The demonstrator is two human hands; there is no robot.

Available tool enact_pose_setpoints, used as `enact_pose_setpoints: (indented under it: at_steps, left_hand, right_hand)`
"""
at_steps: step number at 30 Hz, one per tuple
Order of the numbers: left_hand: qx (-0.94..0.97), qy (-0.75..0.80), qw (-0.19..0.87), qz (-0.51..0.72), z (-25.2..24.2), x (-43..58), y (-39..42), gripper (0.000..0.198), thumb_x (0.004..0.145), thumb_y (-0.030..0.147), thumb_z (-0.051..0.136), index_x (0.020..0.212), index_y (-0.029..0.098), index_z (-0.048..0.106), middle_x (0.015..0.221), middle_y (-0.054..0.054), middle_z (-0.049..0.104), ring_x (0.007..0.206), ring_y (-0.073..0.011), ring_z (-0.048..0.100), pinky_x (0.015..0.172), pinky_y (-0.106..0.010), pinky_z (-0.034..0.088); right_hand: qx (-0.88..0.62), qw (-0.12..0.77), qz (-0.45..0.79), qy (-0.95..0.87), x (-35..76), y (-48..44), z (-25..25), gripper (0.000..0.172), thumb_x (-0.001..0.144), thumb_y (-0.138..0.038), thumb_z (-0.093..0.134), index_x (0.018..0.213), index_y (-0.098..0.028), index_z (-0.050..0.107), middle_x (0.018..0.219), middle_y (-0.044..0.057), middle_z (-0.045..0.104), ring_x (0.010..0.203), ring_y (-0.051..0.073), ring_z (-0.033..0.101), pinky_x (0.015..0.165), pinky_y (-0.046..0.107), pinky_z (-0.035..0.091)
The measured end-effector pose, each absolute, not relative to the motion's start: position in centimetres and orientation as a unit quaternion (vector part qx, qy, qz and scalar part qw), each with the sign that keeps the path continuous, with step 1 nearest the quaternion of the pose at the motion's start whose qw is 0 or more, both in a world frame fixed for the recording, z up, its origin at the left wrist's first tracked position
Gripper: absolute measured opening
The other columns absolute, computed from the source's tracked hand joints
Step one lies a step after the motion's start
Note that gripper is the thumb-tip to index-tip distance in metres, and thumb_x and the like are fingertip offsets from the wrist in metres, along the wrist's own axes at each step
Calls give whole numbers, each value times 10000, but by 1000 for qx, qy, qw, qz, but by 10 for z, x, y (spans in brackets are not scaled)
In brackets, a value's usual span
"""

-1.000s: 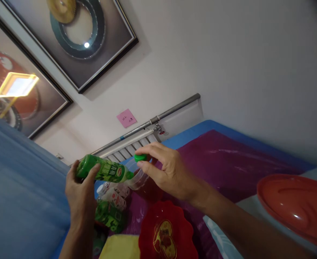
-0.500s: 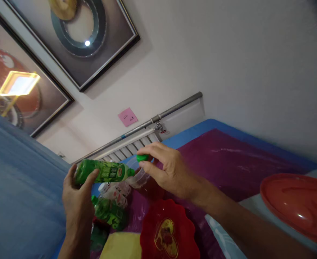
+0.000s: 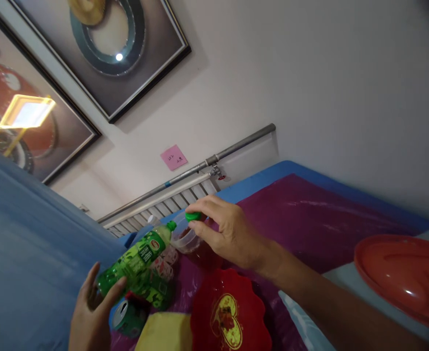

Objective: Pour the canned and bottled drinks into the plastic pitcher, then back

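On the head view I have both bare hands in sight. My left hand [image 3: 93, 309] holds the green bottle [image 3: 137, 258] low down near its base, thumb on the near side and fingers bent around the other. The bottle is uncapped and slants in my view, its mouth up and to the right, close to the rim of the clear container [image 3: 185, 242]; I can't tell from here whether the 2 touch.

My right hand [image 3: 229, 231] pinches the green cap [image 3: 193, 216] between thumb and fingertips, set narrow, just above that container, which has dark reddish contents and is partly hidden behind the hand.

Below the held bottle I make out a 2nd green bottle [image 3: 158, 292], partly covered, with pale bottles [image 3: 162, 269] beside it, and nearer me a green can [image 3: 128, 317] with its top facing up. A yellow cloth-like square [image 3: 163, 334] lies next to the scalloped red tray [image 3: 205, 312], both on the purple sheet [image 3: 320, 219] that covers much of the blue worktop [image 3: 287, 168]. To the far right sits a glossy orange-red disc [image 3: 400, 275]. Behind, a pink note [image 3: 174, 157] hangs on the wall above the radiator [image 3: 177, 197], with 2 framed pictures [image 3: 163, 34] higher up to the left
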State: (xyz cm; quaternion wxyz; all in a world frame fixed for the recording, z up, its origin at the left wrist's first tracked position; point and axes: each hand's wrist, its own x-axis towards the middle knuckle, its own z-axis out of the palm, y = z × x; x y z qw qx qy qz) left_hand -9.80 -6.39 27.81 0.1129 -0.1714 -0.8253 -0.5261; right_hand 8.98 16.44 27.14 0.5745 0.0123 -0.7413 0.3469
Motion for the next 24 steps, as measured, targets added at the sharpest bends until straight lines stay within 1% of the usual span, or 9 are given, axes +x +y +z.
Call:
enact_pose_setpoints:
  at_steps: [4,7,10,12,14,16,18,21,24]
  left_hand:
    - [-171,-831,15,-529,255,-111,-78,909,583,613,764,1380,259,506,1291,-123,600,1205,-379,544,1045,-562,384]
    - [-165,-812,-51,-558,236,-116,-80,855,575,539,804,1330,227,552,1295,-129,609,1199,-380,555,1022,-528,424]
    - [-119,-790,-105,-592,218,-119,-79,888,536,461,852,1326,202,541,1284,-145,618,1139,-374,601,928,-481,503]
    - [-92,-772,-135,-614,206,-120,-79,907,506,422,876,1315,185,543,1211,-148,657,1077,-362,639,865,-450,535]
    - [-91,-746,-159,-640,195,-120,-79,851,479,389,891,1243,156,596,1101,-144,700,1035,-361,658,844,-440,542]
    - [-105,-706,-178,-677,185,-119,-79,748,460,356,895,1137,147,654,1013,-131,724,1010,-370,666,846,-450,542]
    - [-109,-662,-193,-716,176,-118,-81,687,451,341,889,1081,163,680,946,-114,738,1000,-384,667,845,-475,542]
    - [-90,-629,-236,-735,164,-117,-84,691,402,318,892,1052,190,695,860,-108,742,1014,-420,656,857,-528,531]
    - [-89,-621,-239,-741,156,-114,-86,664,371,300,898,997,207,695,890,-112,743,1056,-441,635,894,-551,510]
  right_hand:
    - [9,564,345,-750,84,165,266,191,857,-118,605,1032,-174,661,988,52,670,920,164,630,839,325,513]
    - [5,555,340,-759,78,166,261,197,852,-104,593,1021,-179,662,986,49,679,923,167,629,837,322,509]
    - [-3,545,337,-768,72,168,257,208,834,-78,597,1007,-168,668,969,51,686,883,161,634,808,307,510]
    - [-7,537,338,-773,68,169,253,209,830,-76,600,1007,-160,672,966,57,692,877,164,639,799,305,509]
    - [-10,531,343,-775,65,170,250,209,830,-83,603,1009,-163,673,981,63,700,888,171,645,797,307,507]
    - [-13,525,347,-777,62,171,247,212,830,-85,598,1010,-166,674,997,69,705,902,174,649,803,308,504]
    - [-16,520,355,-777,60,171,245,209,825,-84,595,999,-164,678,991,69,708,903,173,650,803,306,499]
    - [-35,504,399,-765,57,169,244,198,808,-96,601,969,-171,689,954,52,713,862,167,646,752,290,493]
    - [-49,472,495,-728,53,164,244,181,803,-145,603,954,-190,693,930,31,721,822,160,642,727,283,488]
